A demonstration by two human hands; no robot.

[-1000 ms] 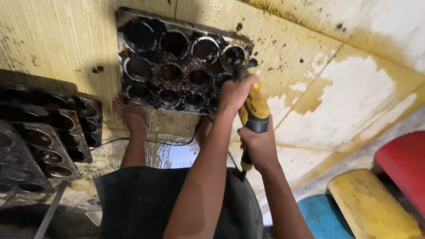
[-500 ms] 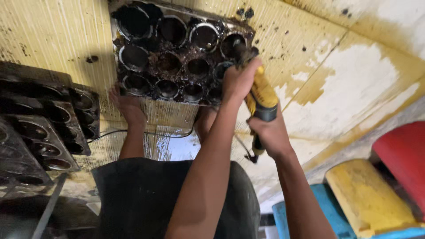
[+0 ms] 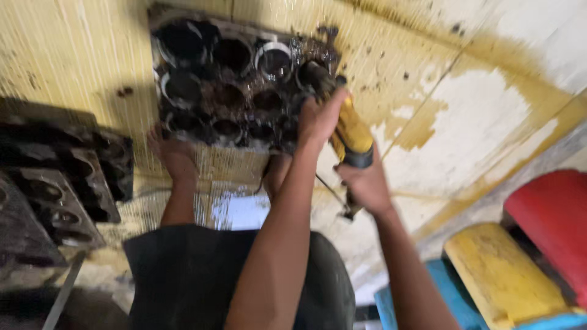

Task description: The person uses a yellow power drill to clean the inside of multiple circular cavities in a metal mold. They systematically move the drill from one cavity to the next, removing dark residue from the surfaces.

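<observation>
Two hands on one yellow power tool [image 3: 350,131] | my left hand [image 3: 319,117] grips its front end, my right hand [image 3: 367,186] closed around the rear | tool's long axis runs from right hand up-left into the greasy engine block [image 3: 232,91], just beyond my left hand.

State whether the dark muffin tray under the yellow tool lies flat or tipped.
Flat. The muffin tray rests on the stained floor, cups facing up, no edge raised.

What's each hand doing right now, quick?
Left hand: closed around the front of the yellow power tool, at the dirty muffin tray.
Right hand: closed on the tool's rear grip.
</observation>
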